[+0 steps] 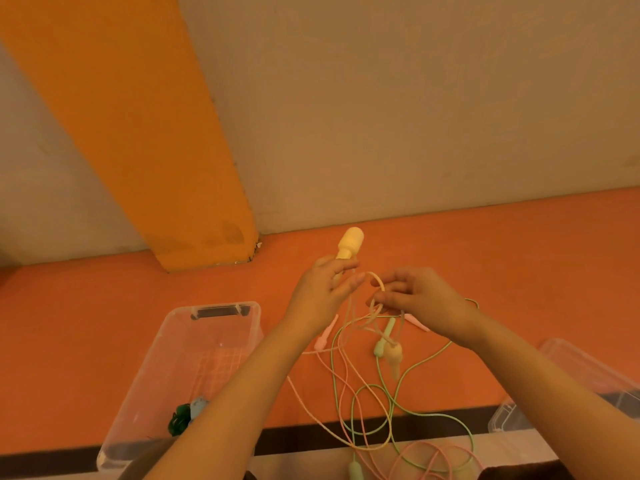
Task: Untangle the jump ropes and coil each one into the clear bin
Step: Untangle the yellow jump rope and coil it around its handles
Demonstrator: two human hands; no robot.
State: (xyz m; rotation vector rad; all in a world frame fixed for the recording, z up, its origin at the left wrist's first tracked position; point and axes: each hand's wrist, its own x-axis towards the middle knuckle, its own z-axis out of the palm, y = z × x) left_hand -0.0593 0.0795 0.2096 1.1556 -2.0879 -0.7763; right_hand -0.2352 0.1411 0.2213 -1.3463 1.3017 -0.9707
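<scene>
Forearms reach out; left hand (320, 292) grips yellow handle (349, 244), right hand (420, 295) pinches cord (378, 283).

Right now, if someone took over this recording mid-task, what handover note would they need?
Left hand: grips the yellow handle, raised.
Right hand: fingers pinch the yellow cord.
Green rope and pink rope lie tangled with it on the orange surface, spilling over the front edge.
Clear bin, at left: one dark green coil inside.
Left: free, coil and bin the yellow, green and pink ropes.

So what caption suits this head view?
Left hand holds a yellow handle, right hand pinches its cord.
</scene>
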